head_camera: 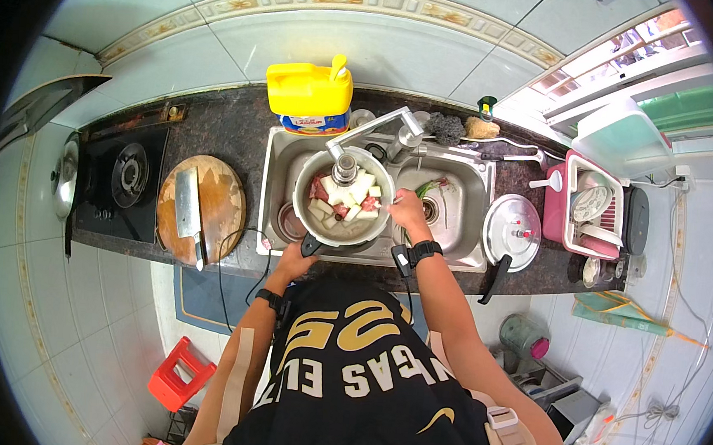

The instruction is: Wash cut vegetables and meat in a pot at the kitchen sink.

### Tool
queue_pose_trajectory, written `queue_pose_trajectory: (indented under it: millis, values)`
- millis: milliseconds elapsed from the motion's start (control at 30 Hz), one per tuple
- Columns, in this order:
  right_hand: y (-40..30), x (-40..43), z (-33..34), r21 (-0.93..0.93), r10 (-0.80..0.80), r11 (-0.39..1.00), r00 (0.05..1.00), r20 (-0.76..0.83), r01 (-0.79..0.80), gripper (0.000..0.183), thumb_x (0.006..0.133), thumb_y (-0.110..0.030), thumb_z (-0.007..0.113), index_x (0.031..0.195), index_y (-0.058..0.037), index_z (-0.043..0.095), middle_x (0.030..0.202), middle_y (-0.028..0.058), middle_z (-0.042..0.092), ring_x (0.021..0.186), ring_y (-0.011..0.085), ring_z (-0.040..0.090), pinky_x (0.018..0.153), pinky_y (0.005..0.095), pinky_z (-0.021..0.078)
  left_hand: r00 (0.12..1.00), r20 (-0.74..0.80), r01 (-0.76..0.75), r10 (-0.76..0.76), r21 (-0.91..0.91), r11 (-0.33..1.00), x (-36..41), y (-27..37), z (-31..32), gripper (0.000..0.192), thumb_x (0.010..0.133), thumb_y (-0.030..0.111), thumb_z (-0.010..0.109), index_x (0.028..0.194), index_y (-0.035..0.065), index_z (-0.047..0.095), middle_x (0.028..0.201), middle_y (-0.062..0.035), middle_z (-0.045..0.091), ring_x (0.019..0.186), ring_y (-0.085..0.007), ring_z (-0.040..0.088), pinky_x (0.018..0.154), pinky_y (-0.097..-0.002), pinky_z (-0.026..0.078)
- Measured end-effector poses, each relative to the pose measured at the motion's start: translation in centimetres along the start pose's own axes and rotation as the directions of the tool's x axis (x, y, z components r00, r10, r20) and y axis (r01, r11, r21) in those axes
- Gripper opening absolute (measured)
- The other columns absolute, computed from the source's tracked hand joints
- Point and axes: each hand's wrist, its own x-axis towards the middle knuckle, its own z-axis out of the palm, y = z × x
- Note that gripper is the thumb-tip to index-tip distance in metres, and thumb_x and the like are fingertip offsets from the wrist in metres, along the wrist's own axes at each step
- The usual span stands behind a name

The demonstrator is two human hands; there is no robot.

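Observation:
My left hand (294, 264) grips the black handle of a metal pressure cooker pot (299, 215) held over the double sink (478, 256). At the pot's right edge, my right hand (409, 212) is closed on its side; the exact grip is partly hidden by the fingers. Inside the pot lie pale cut vegetable chunks (359, 188) with pieces of red raw meat (320, 188). A chrome faucet (373, 123) hangs right above the pot, its round outlet covering part of the contents. Behind the sink stands a yellow jug (310, 89).
A cleaver (187, 198) lies on a round wooden chopping board (224, 213) left of the sink, beside a gas hob (130, 176). To the right are the cooker lid (513, 230) and a pink dish rack (557, 205). Green trimmings (431, 187) lie in the right basin.

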Motion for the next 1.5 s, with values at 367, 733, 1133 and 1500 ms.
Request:
queue_pose_trajectory:
  millis: [367,733,1133,1500]
  values:
    - [0.0,-0.4,0.4,0.009,0.010,1.000,0.999,-0.039,-0.010,0.029,0.073,-0.016,0.076,0.098,-0.0033,0.070,0.083,0.0183,0.072,0.081,0.0329,0.072,0.076,0.0396,0.0549,0.999,-0.031,-0.031,0.030,-0.051,0.998,0.0,-0.5,0.1,0.030,0.078,0.014,0.073,0.103,0.0004,0.064,0.062,-0.0109,0.063,0.051,-0.0215,0.063,0.052,-0.0361,0.051]
    - [0.0,-0.4,0.2,0.030,-0.014,0.999,1.000,-0.013,0.014,0.028,0.075,-0.016,0.077,0.098,-0.0014,0.069,0.082,0.0174,0.072,0.079,0.0323,0.072,0.076,0.0396,0.0549,0.999,-0.032,-0.017,0.018,0.014,1.000,-0.1,-0.3,0.2,0.035,0.077,0.019,0.074,0.107,0.0027,0.066,0.068,-0.0137,0.066,0.057,-0.0249,0.067,0.061,-0.0401,0.053]
    - [0.3,-0.2,0.3,0.012,-0.005,1.000,1.000,-0.027,0.006,0.026,0.074,-0.016,0.076,0.096,-0.0024,0.069,0.083,0.0172,0.072,0.079,0.0317,0.071,0.075,0.0398,0.0550,1.000,-0.024,0.015,-0.016,-0.020,1.000,0.2,-0.9,0.3,0.033,0.077,0.021,0.074,0.103,0.0030,0.067,0.066,-0.0136,0.066,0.058,-0.0256,0.067,0.061,-0.0400,0.053]
    - [0.5,-0.3,0.4,0.055,0.005,0.998,1.000,-0.009,-0.004,0.027,0.074,-0.015,0.077,0.096,-0.0029,0.069,0.077,0.0141,0.071,0.073,0.0280,0.071,0.070,0.0386,0.0539,0.999,-0.014,0.045,-0.045,0.028,0.999,-0.3,0.2,0.1,0.035,0.076,0.021,0.074,0.106,0.0038,0.067,0.071,-0.0152,0.068,0.066,-0.0289,0.068,0.068,-0.0412,0.053]
